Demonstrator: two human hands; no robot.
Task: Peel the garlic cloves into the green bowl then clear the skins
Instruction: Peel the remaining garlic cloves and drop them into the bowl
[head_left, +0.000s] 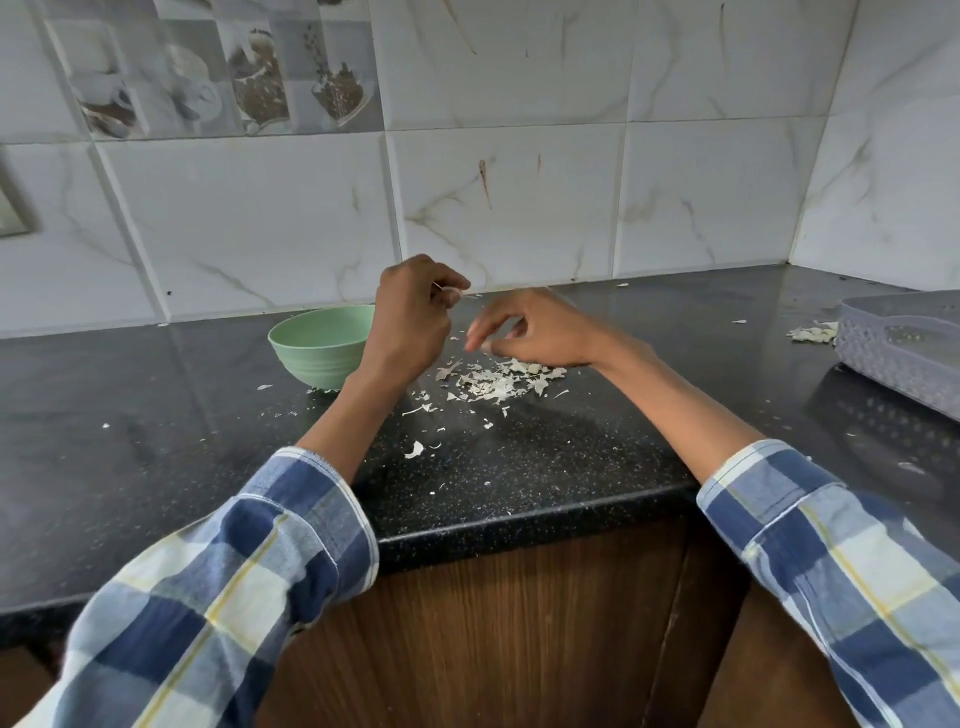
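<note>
Beside the green bowl (322, 343), left hand (413, 312) pinches seemingly garlic skin (451, 294); right hand (535, 332) loosely curled, holding nothing.

The counter (545, 478) is a black speckled stone surface with a rounded front edge, meeting tiled walls at the back and in the right corner. A green bowl (319, 345) stands near the back edge, left of centre, and a pile of garlic skins (498, 382) lies just right of it, with loose flakes scattered toward the front edge. A grey perforated basket (904, 348) sits at the right edge, with a smaller skin pile (813, 332) touching its left side.
</note>
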